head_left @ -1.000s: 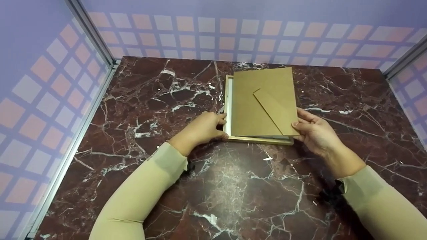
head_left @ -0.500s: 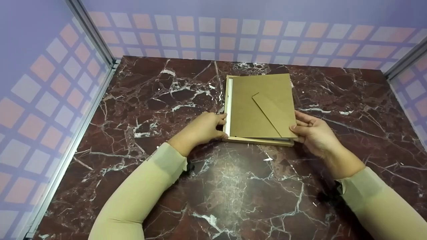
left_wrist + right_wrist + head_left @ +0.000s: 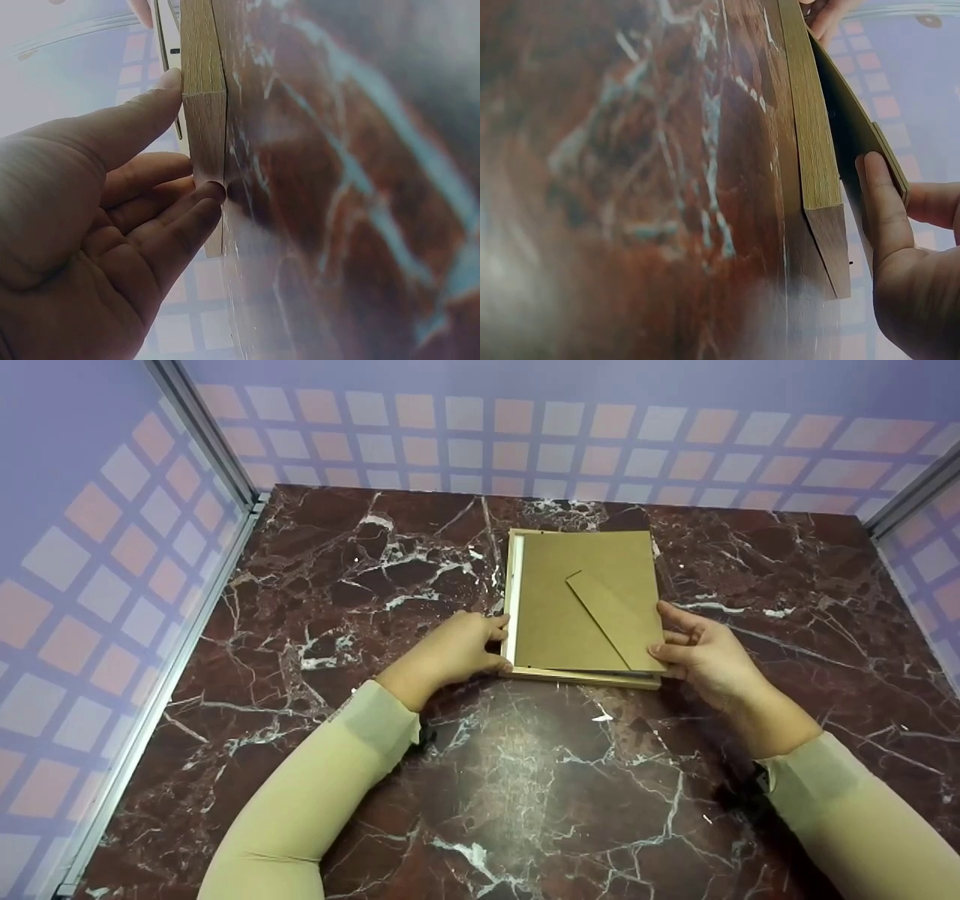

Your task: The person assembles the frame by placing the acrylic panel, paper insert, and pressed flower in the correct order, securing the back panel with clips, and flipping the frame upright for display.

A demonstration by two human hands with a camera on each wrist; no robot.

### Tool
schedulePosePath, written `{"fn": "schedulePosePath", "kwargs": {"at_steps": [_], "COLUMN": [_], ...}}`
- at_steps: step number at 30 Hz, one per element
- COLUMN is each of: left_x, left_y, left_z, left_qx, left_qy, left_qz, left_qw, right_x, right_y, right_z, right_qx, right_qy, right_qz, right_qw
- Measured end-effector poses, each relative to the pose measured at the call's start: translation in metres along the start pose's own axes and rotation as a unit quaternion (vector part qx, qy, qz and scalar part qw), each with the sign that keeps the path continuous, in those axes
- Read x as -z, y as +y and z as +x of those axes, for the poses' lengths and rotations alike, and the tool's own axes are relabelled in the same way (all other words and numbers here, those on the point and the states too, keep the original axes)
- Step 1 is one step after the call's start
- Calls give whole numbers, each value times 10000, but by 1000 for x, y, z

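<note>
A picture frame [image 3: 581, 678] with light wooden edges lies face down on the table. Over its back is a brown backing board [image 3: 555, 615] with a slanted stand flap [image 3: 616, 619]. My left hand [image 3: 463, 645] holds the frame at its near left corner; in the left wrist view the thumb [image 3: 146, 120] is on the upper edge and the fingers touch the side. My right hand [image 3: 709, 660] pinches the board's near right corner between thumb and fingers. From the right wrist view, the board [image 3: 870, 135] tilts up from the frame [image 3: 817, 150], its right side raised.
The dark red marbled table [image 3: 510, 780] spreads around the frame. Purple panels [image 3: 480, 442] with pink and white squares stand at the back and sides, joined by metal posts [image 3: 210, 435].
The board has come down and slightly left and toward me, now lying closer over the frame and straighter. My right hand moved slightly left with it; my left hand stayed put.
</note>
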State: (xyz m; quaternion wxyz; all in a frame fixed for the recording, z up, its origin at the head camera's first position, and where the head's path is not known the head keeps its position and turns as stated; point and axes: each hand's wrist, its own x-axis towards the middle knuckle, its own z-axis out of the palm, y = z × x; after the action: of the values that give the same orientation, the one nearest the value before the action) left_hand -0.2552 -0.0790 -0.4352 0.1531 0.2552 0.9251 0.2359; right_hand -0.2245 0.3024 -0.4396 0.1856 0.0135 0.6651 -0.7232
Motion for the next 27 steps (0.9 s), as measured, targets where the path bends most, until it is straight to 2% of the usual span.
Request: {"fn": "schedulePosePath", "kwargs": {"at_steps": [8, 15, 20, 27], "left_x": [0, 1, 1, 1], "left_y": [2, 3, 4, 3], "left_z": [0, 0, 1, 2], "left_qx": [-8, -32, -34, 143], "left_qy": [-7, -47, -92, -128], "left_qz": [27, 62, 141, 40], "left_qw": [10000, 10000, 9999, 9998], "right_x": [1, -1, 0, -2], "right_y": [1, 5, 6, 4], "right_z": [3, 5, 6, 14], "right_qx": [-113, -153, -152, -163], "right_qy": [87, 122, 93, -175], "right_qz": [4, -252, -655, -1373], "right_qw": [9999, 9995, 9977, 9902]}}
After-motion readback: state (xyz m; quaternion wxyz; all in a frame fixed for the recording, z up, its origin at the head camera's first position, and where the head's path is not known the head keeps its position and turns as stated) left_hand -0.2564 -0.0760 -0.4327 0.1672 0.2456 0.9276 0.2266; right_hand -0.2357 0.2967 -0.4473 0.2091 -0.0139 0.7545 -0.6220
